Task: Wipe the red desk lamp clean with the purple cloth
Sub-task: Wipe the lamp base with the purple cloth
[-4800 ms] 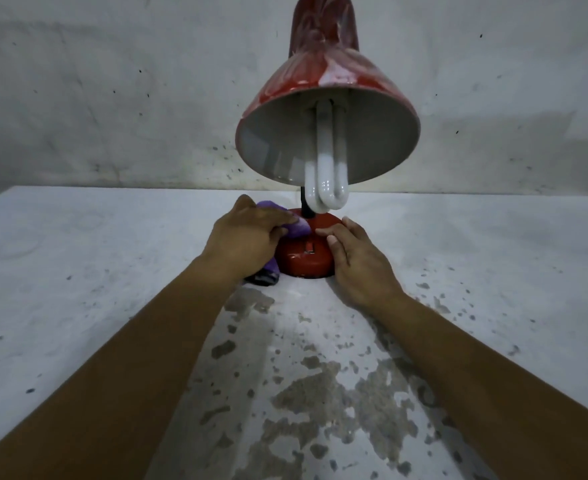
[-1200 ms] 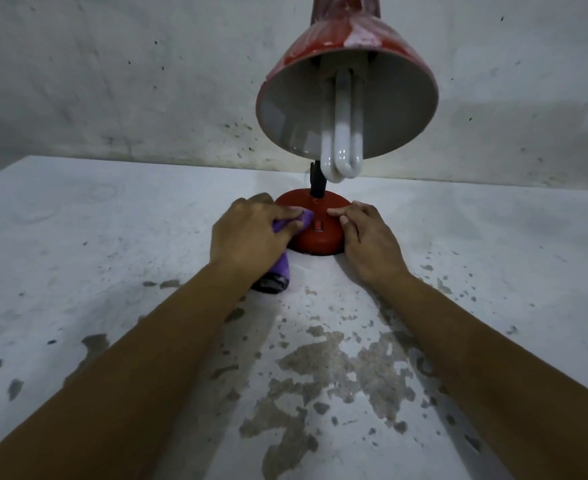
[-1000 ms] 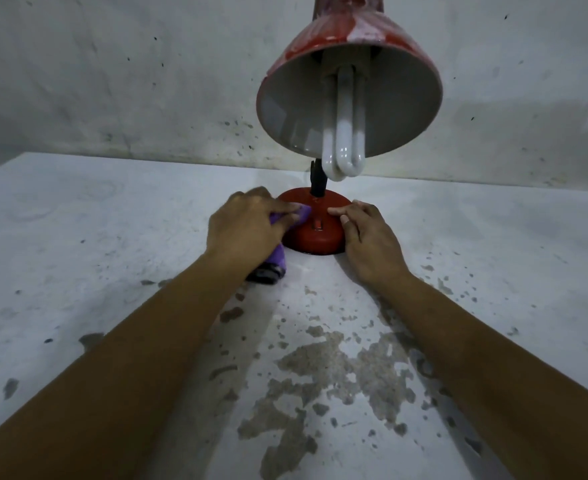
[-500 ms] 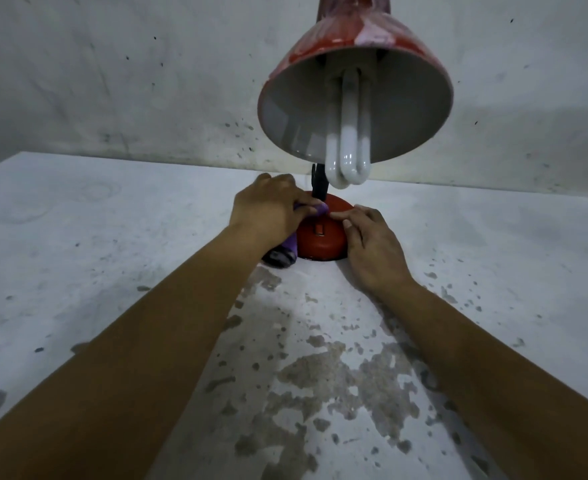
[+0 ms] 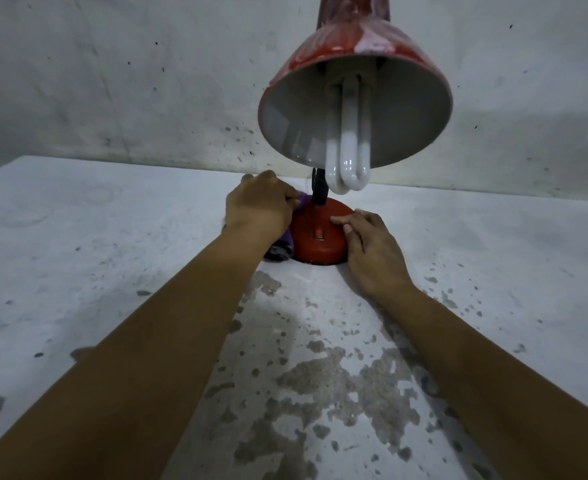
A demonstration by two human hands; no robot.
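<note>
The red desk lamp stands on a round red base [image 5: 317,237] with a small switch on top and a black stem behind. Its red shade [image 5: 355,57] hangs tilted toward me, showing a white U-shaped bulb [image 5: 349,147]. My left hand [image 5: 261,209] grips the purple cloth [image 5: 287,242] and presses it against the left rear of the base, beside the stem. Most of the cloth is hidden under that hand. My right hand [image 5: 372,251] rests on the base's right side, fingers laid straight over the top.
The lamp stands on a white table [image 5: 112,237] with patches of worn paint near me. A stained white wall [image 5: 130,81] rises just behind the lamp. The shade hangs low over the base and both hands.
My left hand has slid the cloth from the front left of the base back along its left side toward the stem. My right hand has stayed on the right side.
</note>
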